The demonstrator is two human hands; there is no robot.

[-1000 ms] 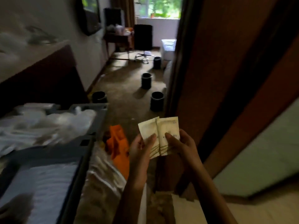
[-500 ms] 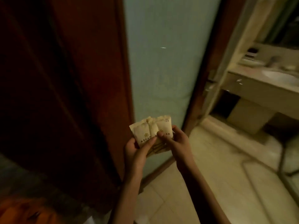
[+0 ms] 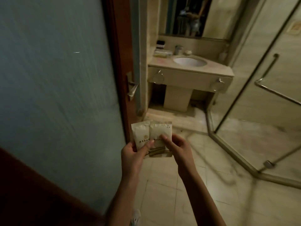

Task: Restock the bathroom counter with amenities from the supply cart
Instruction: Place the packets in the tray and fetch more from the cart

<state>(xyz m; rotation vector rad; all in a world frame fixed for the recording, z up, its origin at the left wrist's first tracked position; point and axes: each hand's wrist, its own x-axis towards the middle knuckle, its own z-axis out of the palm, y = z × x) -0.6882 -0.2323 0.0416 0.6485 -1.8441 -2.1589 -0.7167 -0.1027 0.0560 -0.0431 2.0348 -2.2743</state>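
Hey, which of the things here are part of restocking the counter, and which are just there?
For the job: amenity packets, pinched by left hand and right hand; bathroom counter.
Just there: frosted door, door handle, mirror, shower enclosure.

1. The amenity sachets (image 3: 152, 136) are a small stack of beige paper packets at the centre of the frame. They stand upright and fanned, and the two front ones overlap side by side. The left one bears a gold emblem above a printed line. The left hand (image 3: 135, 154) and right hand (image 3: 177, 147) pinch their lower halves.
2. The bathroom counter (image 3: 162, 64) is a beige stone top in the upper centre, with a white oval basin (image 3: 189, 61) sunk into it. Small blurred items sit at its back left corner.
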